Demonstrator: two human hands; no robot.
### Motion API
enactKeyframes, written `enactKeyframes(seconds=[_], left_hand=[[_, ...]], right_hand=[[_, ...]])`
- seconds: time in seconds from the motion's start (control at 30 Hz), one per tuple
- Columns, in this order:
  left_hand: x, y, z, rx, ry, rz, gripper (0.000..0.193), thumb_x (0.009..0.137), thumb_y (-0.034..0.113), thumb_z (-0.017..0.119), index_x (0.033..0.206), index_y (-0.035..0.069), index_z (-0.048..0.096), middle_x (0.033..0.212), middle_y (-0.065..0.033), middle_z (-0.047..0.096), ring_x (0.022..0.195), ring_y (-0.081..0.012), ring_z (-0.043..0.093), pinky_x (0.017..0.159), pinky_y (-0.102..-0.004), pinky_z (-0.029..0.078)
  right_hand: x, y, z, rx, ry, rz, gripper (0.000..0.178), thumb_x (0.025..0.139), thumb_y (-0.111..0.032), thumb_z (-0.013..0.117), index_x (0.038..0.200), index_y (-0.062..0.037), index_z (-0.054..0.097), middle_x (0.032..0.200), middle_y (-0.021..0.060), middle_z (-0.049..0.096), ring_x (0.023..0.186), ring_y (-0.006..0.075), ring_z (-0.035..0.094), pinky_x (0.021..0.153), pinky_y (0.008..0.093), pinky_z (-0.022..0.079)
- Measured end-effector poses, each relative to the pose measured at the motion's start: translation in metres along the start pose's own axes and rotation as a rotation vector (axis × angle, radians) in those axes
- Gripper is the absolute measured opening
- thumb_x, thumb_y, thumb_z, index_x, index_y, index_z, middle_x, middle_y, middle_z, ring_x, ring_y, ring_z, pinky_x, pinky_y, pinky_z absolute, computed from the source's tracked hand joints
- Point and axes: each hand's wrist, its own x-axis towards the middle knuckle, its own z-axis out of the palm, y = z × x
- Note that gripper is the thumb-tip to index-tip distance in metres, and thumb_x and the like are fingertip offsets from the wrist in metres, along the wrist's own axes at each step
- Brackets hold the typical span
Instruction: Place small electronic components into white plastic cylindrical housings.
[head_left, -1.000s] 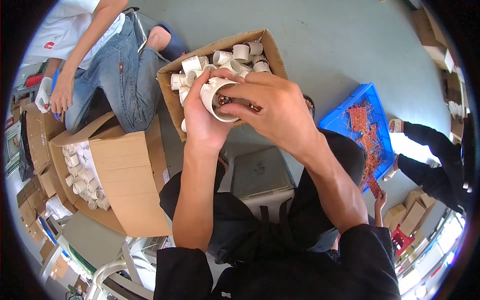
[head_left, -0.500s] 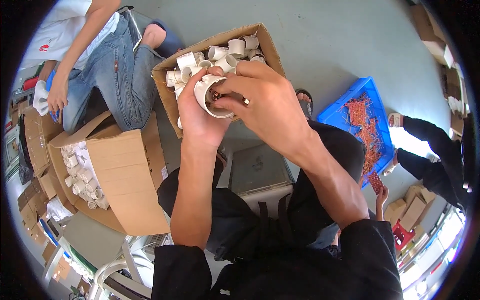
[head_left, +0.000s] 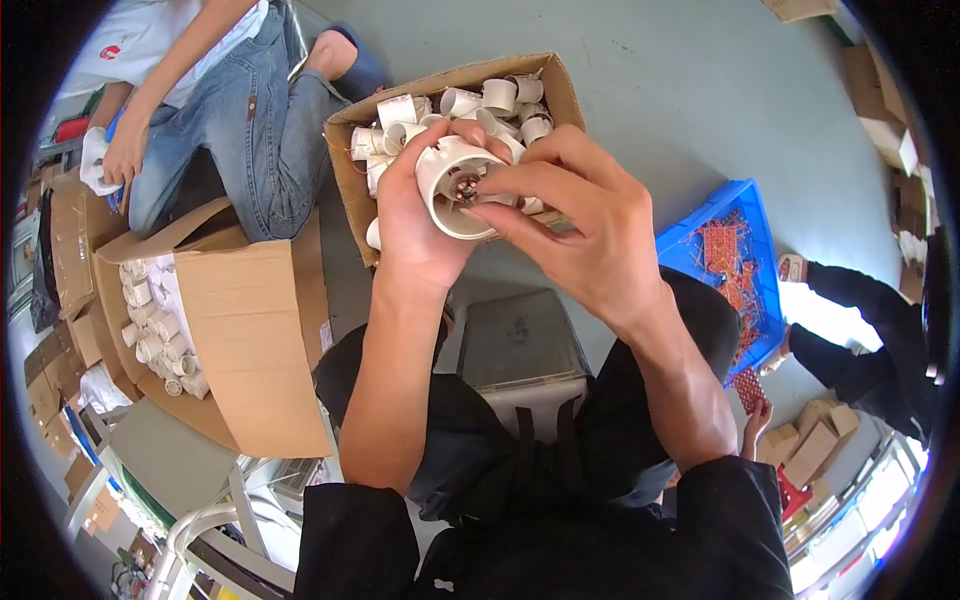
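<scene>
A white cylindrical piece (head_left: 452, 217) is held in the curled left hand (head_left: 422, 228), its open end facing the right hand (head_left: 592, 228). Inside it, a dark round part (head_left: 465, 186) is seen beside the right hand's thumb and forefinger, which are held slightly apart; whether it is gripped cannot be told. Beyond both hands, similar white pieces (head_left: 498, 97) are heaped in a cardboard box (head_left: 563, 105).
</scene>
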Motion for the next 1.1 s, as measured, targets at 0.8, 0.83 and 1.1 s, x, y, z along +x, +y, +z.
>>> enactKeyframes(seconds=[0.8, 0.83, 1.1], left_hand=[[-0.006, -0.001, -0.005, 0.113, 0.159, -0.02, 0.044, 0.092, 0.031, 0.035, 0.107, -0.003, 0.059, 0.085, -0.0096, 0.063, 0.081, -0.0195, 0.06, 0.076, -0.0307, 0.047], [-0.006, -0.002, -0.002, 0.123, 0.226, -0.027, 0.041, 0.091, 0.029, 0.035, 0.103, -0.002, 0.06, 0.085, -0.0097, 0.064, 0.081, -0.0201, 0.06, 0.076, -0.0315, 0.047], [-0.005, -0.007, -0.008, 0.055, 0.244, -0.033, 0.034, 0.091, 0.025, 0.038, 0.092, 0.001, 0.061, 0.083, -0.008, 0.063, 0.077, -0.0196, 0.06, 0.073, -0.031, 0.047]], right_hand=[[-0.004, -0.011, 0.008, -0.275, -0.043, 0.055, 0.021, 0.064, -0.012, 0.074, 0.082, -0.0064, 0.064, 0.075, 0.004, 0.054, 0.07, 0.0223, 0.057, 0.057, 0.0335, 0.048], [-0.004, -0.012, 0.007, -0.249, -0.07, 0.085, 0.018, 0.066, -0.012, 0.072, 0.081, -0.0061, 0.064, 0.077, 0.0046, 0.056, 0.072, 0.0233, 0.057, 0.059, 0.0339, 0.048], [-0.003, -0.013, 0.005, -0.285, -0.152, 0.138, 0.008, 0.07, -0.009, 0.066, 0.077, -0.0047, 0.063, 0.082, 0.006, 0.059, 0.077, 0.0262, 0.058, 0.063, 0.0354, 0.049]])
